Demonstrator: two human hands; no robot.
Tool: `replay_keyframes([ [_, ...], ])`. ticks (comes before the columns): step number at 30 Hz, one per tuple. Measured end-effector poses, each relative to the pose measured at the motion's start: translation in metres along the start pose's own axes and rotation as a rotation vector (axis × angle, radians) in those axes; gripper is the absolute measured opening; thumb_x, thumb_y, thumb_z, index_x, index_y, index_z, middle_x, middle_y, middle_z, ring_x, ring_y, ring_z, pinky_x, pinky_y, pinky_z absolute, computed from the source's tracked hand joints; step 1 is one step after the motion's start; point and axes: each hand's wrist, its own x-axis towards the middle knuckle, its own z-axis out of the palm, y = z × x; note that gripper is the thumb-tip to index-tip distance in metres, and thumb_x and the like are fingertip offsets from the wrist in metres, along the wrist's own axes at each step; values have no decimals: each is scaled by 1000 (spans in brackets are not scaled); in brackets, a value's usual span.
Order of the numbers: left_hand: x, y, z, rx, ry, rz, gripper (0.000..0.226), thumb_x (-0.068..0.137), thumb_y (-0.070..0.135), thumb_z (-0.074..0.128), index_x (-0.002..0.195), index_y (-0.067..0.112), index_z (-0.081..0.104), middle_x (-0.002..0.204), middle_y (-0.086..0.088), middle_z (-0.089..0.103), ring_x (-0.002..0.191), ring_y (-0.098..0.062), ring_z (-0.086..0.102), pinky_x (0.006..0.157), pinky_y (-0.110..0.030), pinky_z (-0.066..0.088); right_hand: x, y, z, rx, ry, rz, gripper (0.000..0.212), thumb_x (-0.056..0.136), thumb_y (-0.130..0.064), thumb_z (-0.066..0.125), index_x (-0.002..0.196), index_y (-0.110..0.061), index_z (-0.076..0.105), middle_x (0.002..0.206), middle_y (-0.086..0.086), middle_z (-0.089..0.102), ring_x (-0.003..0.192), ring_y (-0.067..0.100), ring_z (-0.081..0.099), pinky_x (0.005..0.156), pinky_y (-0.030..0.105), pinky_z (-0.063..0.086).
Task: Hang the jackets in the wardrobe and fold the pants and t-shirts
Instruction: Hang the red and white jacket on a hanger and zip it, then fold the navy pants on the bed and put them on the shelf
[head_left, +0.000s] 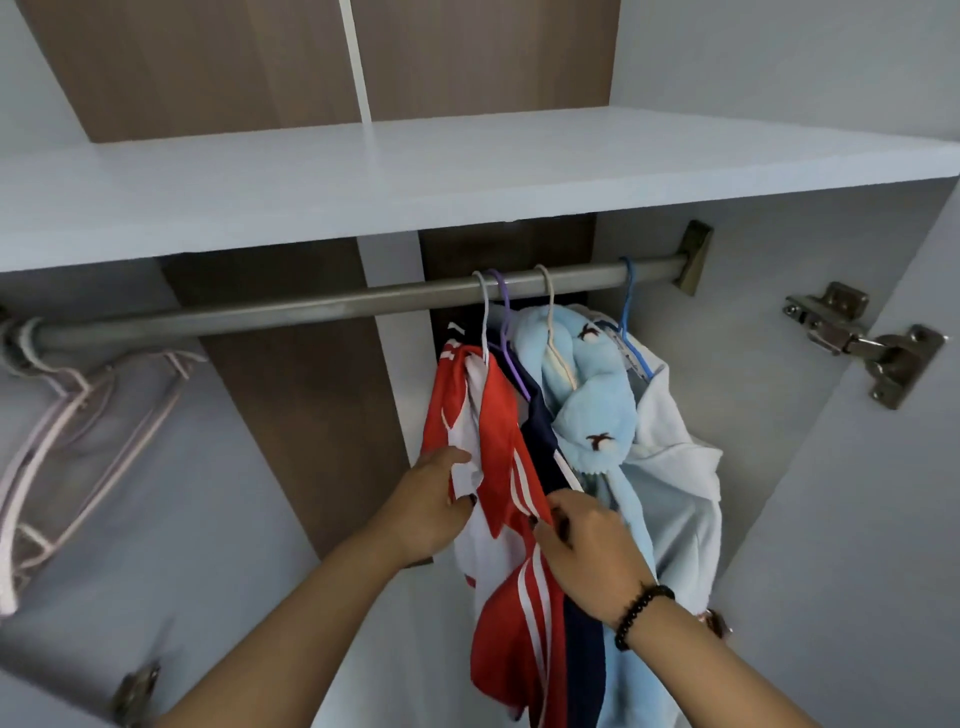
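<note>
Between both hands (498, 514), striped red jacket (506, 467)

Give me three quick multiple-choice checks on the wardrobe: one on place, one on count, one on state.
1. Where do the empty hangers sit on the rail?
A. left end
B. right end
C. middle

2. How many hanger hooks hold clothes on the rail?
A. two
B. four
C. six

3. What are both hands doing?
A. hanging idle
B. gripping the red jacket
C. holding the shelf

Answers: 1 A, they bunch at the left end. 2 B, white, purple, cream and blue hooks. 3 B, left hand and right hand pinch its fabric.
</note>
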Motion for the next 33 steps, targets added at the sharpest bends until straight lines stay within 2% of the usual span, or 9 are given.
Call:
replay_keyframes([
  [2,-14,4,9,37,-24,12,52,94,27,60,142,24,41,145,5,44,129,-11,45,111,-24,35,-12,3,-2,-54,-54,8,8,92,-23,53,88,-17,57,81,-7,56,65,3,51,62,22,47],
  [4,-28,10,15,62,-46,26,52,94,26,60,142,25,42,146,5,43,130,-12,45,111,-27,37,-26,4,-7,-109,-106,34,10,92,-28,52,98,-20,56,93,-7,58,75,6,56,69,28,53],
  [8,-54,25,27,135,-90,86,46,95,22,57,140,22,44,144,4,43,126,-13,46,104,-19,39,-58,2,-20,-279,-202,88,39,95,-37,48,130,-19,45,125,-2,49,111,16,53,90,31,50],
  [10,-69,34,34,148,-113,109,43,96,18,54,138,20,44,143,2,43,127,-12,44,99,-15,35,-79,2,-25,-351,-230,117,49,96,-41,45,138,-18,37,133,0,45,120,19,48,96,32,46],
  [15,-124,56,53,127,-168,168,48,96,17,51,143,19,38,150,1,35,135,-14,38,101,-16,30,-144,-6,-36,-441,-246,210,54,95,-45,45,140,-16,36,138,2,43,126,22,43,101,32,41],
  [20,-205,68,82,146,-245,230,49,96,20,52,142,20,38,145,0,41,127,-17,46,105,-26,39,-236,-23,-45,-480,-201,311,59,93,-50,45,141,-17,36,141,2,41,127,23,43,102,34,40],
  [25,-286,87,113,207,-370,301,50,96,20,52,143,17,38,147,2,39,126,-16,46,102,-19,35,-343,-33,-66,-452,-208,437,70,93,-51,47,149,-16,24,151,2,30,137,22,33,109,33,35],
  [27,-313,99,127,226,-416,316,49,95,22,52,143,19,39,147,2,39,127,-16,46,104,-22,36,-382,-33,-76,-426,-222,489,72,92,-51,47,150,-16,21,153,1,27,138,20,32,110,32,34],
  [33,-372,140,173,337,-528,425,48,95,25,49,142,20,39,148,3,36,132,-17,41,105,-31,37,-476,-21,-111,-379,-147,646,70,91,-49,52,149,-17,27,150,0,33,133,18,40,107,30,38],
])
